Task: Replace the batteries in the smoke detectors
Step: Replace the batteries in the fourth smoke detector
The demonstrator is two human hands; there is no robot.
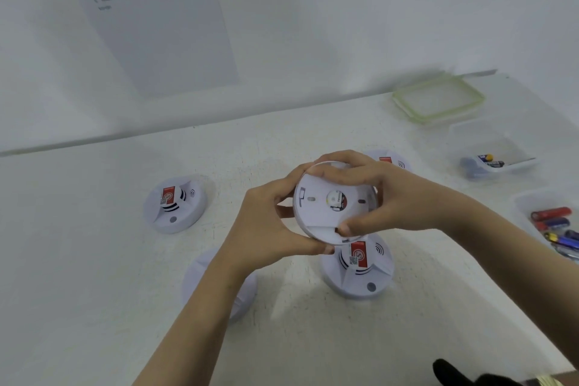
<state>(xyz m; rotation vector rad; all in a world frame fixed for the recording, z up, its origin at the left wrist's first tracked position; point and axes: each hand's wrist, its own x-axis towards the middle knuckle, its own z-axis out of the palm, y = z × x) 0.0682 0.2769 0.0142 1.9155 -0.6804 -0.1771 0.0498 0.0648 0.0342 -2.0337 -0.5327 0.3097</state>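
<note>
Both my hands hold one white smoke detector (pixel 319 210) above the table, its flat back plate turned toward me. My left hand (pixel 269 229) grips its left and lower rim, thumb near the bottom edge. My right hand (pixel 369 194) curls over its top and right side, thumb pressing the lower right rim. Three more detectors lie on the table with red labels up: one at left (pixel 175 205), one below the held one (pixel 360 269), one behind my right hand (pixel 388 161). Another white detector (pixel 203 279) is partly hidden under my left forearm.
A clear box (pixel 501 147) holding a few batteries stands at right, with its green-rimmed lid (pixel 438 100) behind it. A second clear tray (pixel 526 207) at the far right holds several red and blue batteries. A printed instruction sheet (pixel 150 16) hangs on the wall.
</note>
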